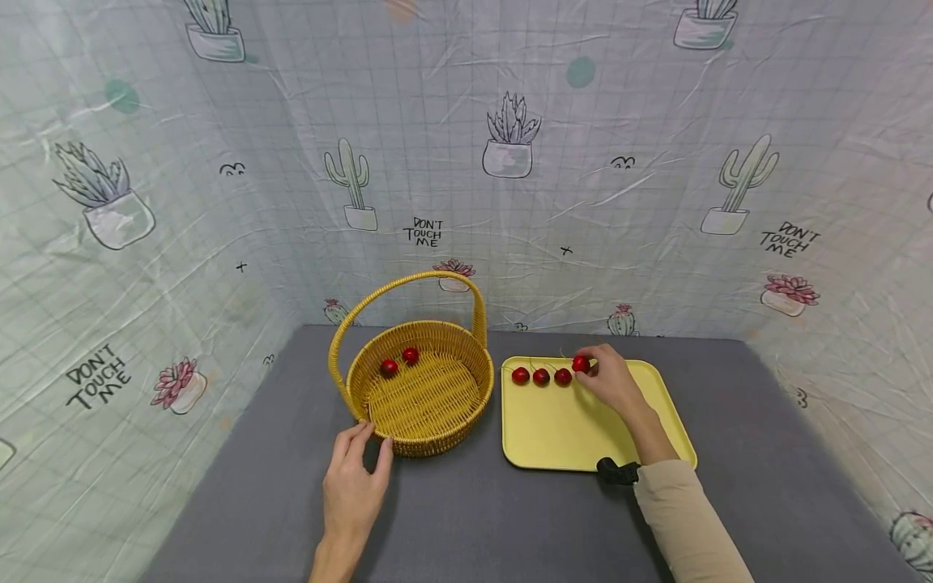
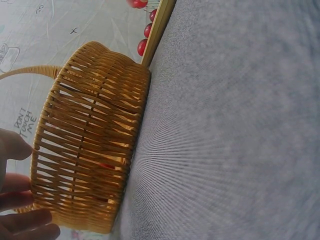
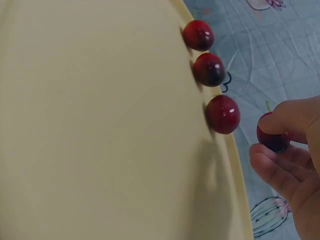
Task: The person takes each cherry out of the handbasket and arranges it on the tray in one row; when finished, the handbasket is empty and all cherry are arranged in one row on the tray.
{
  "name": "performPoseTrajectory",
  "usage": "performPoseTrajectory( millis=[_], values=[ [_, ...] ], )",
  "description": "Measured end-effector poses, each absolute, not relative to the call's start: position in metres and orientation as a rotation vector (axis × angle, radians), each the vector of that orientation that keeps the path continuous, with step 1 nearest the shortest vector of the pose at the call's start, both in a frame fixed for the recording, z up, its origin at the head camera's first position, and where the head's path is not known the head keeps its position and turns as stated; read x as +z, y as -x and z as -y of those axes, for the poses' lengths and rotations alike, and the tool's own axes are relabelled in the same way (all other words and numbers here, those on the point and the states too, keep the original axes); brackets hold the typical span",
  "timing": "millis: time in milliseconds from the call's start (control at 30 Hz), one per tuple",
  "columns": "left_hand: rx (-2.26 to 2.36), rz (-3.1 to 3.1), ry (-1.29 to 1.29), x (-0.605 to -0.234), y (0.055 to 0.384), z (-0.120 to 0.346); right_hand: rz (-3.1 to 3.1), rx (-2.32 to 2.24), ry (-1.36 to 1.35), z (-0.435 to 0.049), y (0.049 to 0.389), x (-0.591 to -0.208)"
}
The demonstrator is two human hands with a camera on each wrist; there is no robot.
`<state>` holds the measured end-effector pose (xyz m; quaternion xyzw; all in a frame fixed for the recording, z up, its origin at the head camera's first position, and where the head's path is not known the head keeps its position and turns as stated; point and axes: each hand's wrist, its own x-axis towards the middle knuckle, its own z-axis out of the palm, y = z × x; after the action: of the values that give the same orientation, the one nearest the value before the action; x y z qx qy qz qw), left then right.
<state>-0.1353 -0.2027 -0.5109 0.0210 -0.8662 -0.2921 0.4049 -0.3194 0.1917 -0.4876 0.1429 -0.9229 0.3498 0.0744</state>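
Observation:
My right hand [image 1: 608,379] pinches a red cherry [image 3: 275,140] between thumb and fingers, a green stem poking up from it. It is raised above the far edge of a yellow tray [image 1: 561,437]. Three more cherries [image 3: 223,115] lie in a row along that edge, to the left of the hand. On the left stands a round yellow wicker basket [image 1: 419,397] with a tall arched handle, two cherries [image 1: 389,368] inside at its left. My left hand [image 1: 355,478] touches the basket's near-left rim, thumb and fingers spread apart.
Basket and tray stand side by side on a grey cloth-covered table [image 1: 481,518], a narrow gap between them. Behind and at both sides hangs a pale curtain [image 1: 423,186] with cactus prints. A black wrist device [image 1: 615,472] is on the right wrist, over the tray's near edge.

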Motion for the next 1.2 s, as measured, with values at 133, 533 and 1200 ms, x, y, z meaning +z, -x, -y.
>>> performPoseTrajectory(
  millis=[133, 533, 1200],
  values=[
    [-0.736, 2.186, -0.052, -0.510, 0.135, 0.203, 2.803, 1.061, -0.396, -0.194, 0.319, -0.492],
    [-0.734, 2.179, -0.049, -0.510, 0.136, 0.204, 2.887, 1.019, -0.259, -0.195, 0.322, -0.503],
    [-0.720, 2.175, -0.023, -0.512, 0.136, 0.204, 2.922, 1.001, -0.262, -0.196, 0.319, -0.509]
  ],
)
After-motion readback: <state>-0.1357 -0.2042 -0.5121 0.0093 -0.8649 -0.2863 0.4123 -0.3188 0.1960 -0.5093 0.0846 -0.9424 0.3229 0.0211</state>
